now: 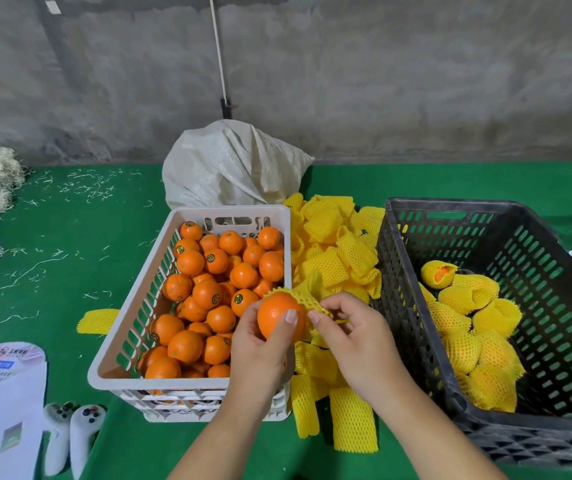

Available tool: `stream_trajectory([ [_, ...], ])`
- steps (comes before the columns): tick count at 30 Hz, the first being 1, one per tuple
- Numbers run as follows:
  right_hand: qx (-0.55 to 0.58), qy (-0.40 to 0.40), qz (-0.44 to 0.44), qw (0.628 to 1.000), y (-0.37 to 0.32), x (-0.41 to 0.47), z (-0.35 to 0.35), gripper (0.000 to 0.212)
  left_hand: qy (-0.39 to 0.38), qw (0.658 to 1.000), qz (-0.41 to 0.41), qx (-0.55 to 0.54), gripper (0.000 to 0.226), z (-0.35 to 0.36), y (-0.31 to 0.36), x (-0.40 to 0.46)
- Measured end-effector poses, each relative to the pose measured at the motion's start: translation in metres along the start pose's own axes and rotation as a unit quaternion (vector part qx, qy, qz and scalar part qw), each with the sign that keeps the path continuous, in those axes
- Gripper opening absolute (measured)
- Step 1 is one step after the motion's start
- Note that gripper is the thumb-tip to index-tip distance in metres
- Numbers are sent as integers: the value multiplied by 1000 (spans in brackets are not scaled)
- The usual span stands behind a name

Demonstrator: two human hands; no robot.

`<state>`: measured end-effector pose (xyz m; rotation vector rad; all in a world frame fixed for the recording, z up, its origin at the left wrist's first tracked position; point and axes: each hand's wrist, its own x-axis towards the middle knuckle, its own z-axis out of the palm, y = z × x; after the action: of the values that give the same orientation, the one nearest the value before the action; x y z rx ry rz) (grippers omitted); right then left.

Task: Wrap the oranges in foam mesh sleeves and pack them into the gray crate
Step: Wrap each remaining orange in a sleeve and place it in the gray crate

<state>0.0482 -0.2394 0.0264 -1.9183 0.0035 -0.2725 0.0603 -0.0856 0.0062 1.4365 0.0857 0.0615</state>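
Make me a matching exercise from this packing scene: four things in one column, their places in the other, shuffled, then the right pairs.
Things:
1. bare oranges
2. wrapped oranges
3. loose foam sleeves
4. white woven sack

Places:
A. in the gray crate
B. piled between the two crates
C. behind the white crate, by the wall
D. in the white crate

Pairs: 1-D, 2-A, 3-B, 4-C
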Motion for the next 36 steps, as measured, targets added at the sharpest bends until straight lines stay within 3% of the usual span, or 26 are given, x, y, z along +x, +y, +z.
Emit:
stream_trajectory([
  [5, -5, 22, -64, 998, -7, -13, 16, 3, 34, 998, 5, 44, 59, 10, -5, 2],
  [9, -24, 66, -80, 994, -1, -6, 12, 11, -131, 980, -80, -123, 82, 2, -11, 5],
  [11, -32, 65, -88, 993, 2, -1, 6, 16, -161, 984, -47, -65, 80, 0, -14, 4],
  [14, -53, 57, -113, 991, 1, -1, 4, 12, -85, 996, -19, -2, 72, 4, -11, 3],
  [20, -101, 41, -223, 969, -6, -11, 16, 14, 41, 997, -55, -27, 60, 6, -7, 6],
  [22, -89, 41, -211, 973, -8, -11, 18, 18, -4, 995, -81, -56, 64, 5, -8, 7],
  [24, -77, 30, -196, 977, -10, -13, 19, 30, -95, 982, -92, -134, 73, 0, -7, 8],
  [27, -72, 44, -178, 980, -9, -11, 16, 39, -179, 962, -72, -195, 73, -9, 0, 9],
  [31, -58, 70, -178, 980, -9, -3, 10, 25, -102, 992, -11, -72, 58, 0, 8, 7],
  [36, -41, 106, -231, 966, -8, -5, 11, 21, -4, 999, 43, -4, 55, 10, 9, 9],
])
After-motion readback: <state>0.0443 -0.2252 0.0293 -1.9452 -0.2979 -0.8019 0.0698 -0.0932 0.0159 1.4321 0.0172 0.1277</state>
